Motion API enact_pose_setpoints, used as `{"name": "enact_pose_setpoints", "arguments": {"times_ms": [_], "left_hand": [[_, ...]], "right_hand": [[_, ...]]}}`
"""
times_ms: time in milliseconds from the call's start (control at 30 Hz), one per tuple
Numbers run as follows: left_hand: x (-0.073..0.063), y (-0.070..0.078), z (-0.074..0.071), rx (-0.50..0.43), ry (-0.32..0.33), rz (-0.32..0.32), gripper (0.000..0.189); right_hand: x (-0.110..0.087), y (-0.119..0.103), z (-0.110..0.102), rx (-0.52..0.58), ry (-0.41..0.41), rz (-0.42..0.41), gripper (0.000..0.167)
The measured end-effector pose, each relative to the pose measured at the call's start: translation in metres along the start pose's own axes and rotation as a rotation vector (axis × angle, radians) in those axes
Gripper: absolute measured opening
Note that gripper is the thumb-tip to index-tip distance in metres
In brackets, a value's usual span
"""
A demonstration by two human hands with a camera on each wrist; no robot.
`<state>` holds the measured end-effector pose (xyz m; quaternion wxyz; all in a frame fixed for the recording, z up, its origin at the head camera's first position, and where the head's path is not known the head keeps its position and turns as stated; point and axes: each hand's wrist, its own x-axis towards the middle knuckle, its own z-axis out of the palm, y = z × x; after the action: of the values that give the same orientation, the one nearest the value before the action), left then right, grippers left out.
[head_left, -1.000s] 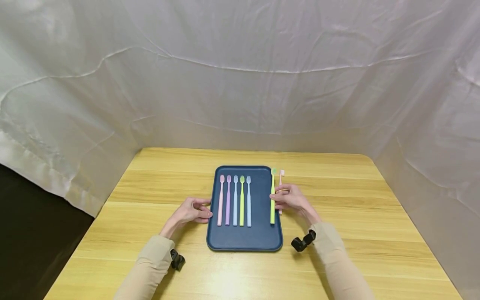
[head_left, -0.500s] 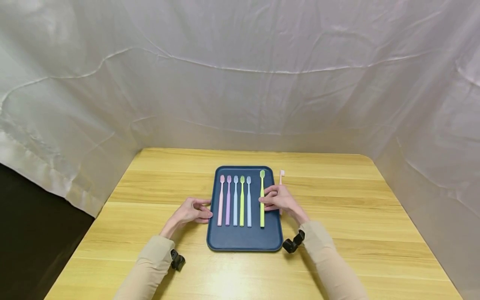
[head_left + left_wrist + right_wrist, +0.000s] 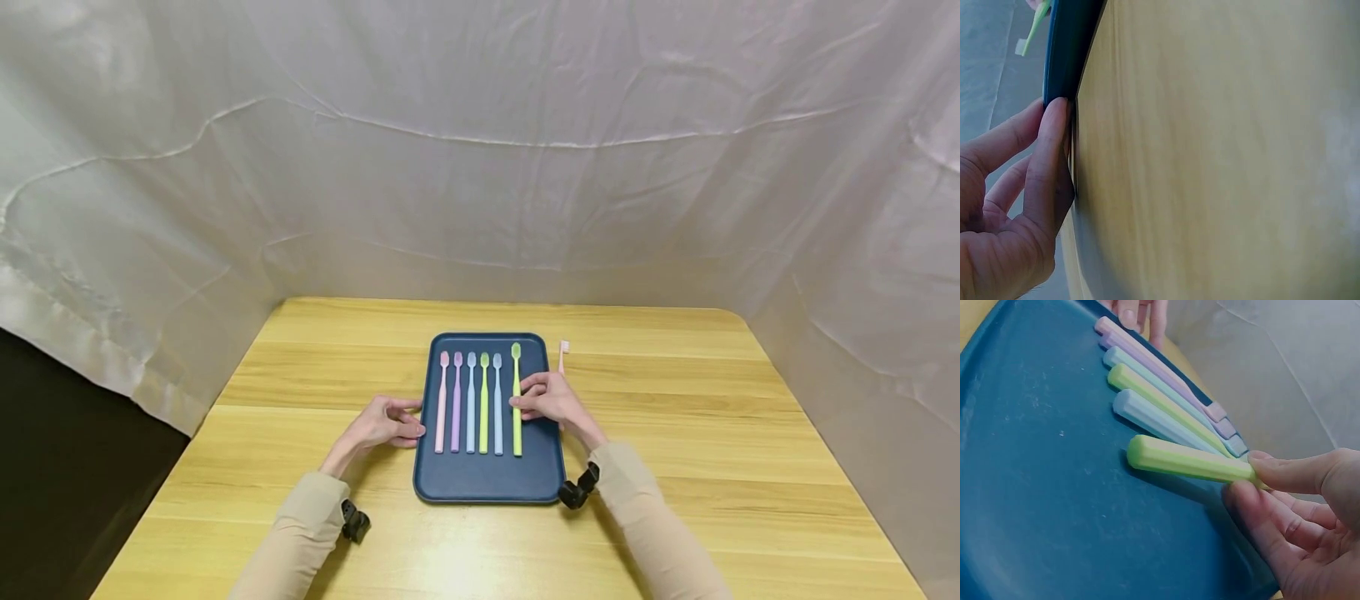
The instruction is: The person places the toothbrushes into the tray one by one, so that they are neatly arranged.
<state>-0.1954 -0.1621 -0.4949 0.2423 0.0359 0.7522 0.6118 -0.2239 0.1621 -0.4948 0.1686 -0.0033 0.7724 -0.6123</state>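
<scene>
In the head view my right hand (image 3: 553,400) pinches a yellow-green toothbrush (image 3: 517,433) between thumb and fingers, over the right half of a dark blue tray (image 3: 487,487). The right wrist view shows its handle (image 3: 1179,459) just above the tray, with a shadow beneath. My left hand (image 3: 388,421) holds the tray's left rim; thumb and finger meet there in the left wrist view. Side by side on the tray lie a pink toothbrush (image 3: 441,417), a purple one (image 3: 455,417), a blue one (image 3: 470,417), a yellow-green one (image 3: 483,417) and a light blue one (image 3: 498,417).
Another pink toothbrush (image 3: 563,348) lies on the wooden table (image 3: 675,392) to the right of the tray, partly hidden by my right hand. A pale curtain (image 3: 480,208) encloses the table's back and sides.
My right hand has carried the yellow-green toothbrush leftward from the tray's right rim to beside the light blue one. My left hand and the row of toothbrushes have stayed in place.
</scene>
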Motion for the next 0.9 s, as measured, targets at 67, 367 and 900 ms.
{"name": "enact_pose_setpoints", "arguments": {"times_ms": [67, 367, 900], "left_hand": [[0.0, 0.0, 0.0, -0.002, 0.001, -0.002, 0.066], [0.0, 0.0, 0.0, -0.001, 0.001, -0.003, 0.066], [0.0, 0.001, 0.0, 0.001, 0.0, 0.002, 0.066]], "right_hand": [[0.002, 0.002, 0.003, -0.008, 0.007, -0.007, 0.036], [-0.001, -0.002, 0.009, -0.051, 0.012, -0.019, 0.034], [0.0, 0.001, 0.02, -0.228, 0.17, -0.047, 0.027]]}}
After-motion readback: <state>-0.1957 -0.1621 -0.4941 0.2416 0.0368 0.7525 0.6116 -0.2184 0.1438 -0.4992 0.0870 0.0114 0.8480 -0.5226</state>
